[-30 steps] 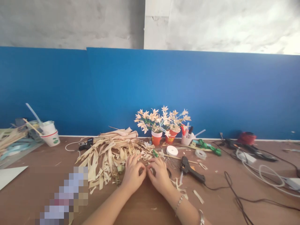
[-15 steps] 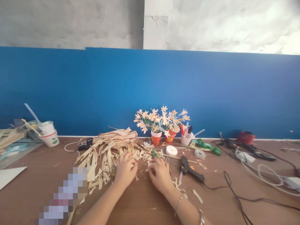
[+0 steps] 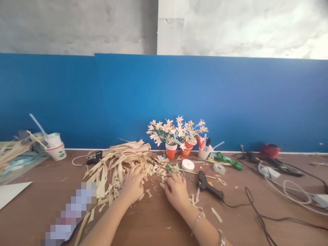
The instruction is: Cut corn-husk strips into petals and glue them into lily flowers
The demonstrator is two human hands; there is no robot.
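My left hand point(image 3: 133, 183) is over the near right part of a pile of dried husk strips point(image 3: 110, 174), fingers bent and somewhat apart, with nothing visible in it. My right hand point(image 3: 176, 189) rests low over the brown table point(image 3: 151, 225), among small scraps, its fingers curved and slightly spread; nothing shows in its grasp. Husk scraps point(image 3: 149, 193) lie between the two hands. A black glue gun point(image 3: 210, 186) lies just right of my right hand. Behind the hands are a white tape roll point(image 3: 188, 165) and a thin wooden stick point(image 3: 198, 174).
Pale flowers point(image 3: 179, 131) stand in red cups point(image 3: 171, 151) at the back. Further right are a white cup of tools point(image 3: 203, 152), a clear tape roll point(image 3: 219, 168), green material point(image 3: 228, 160) and cables point(image 3: 260, 217). White cups point(image 3: 56, 152) stand at left, near a pixelated object point(image 3: 70, 218).
My left hand has shifted a little left and nearer to me, uncovering scraps between the hands. My right hand has barely moved, its fingers slightly lower.
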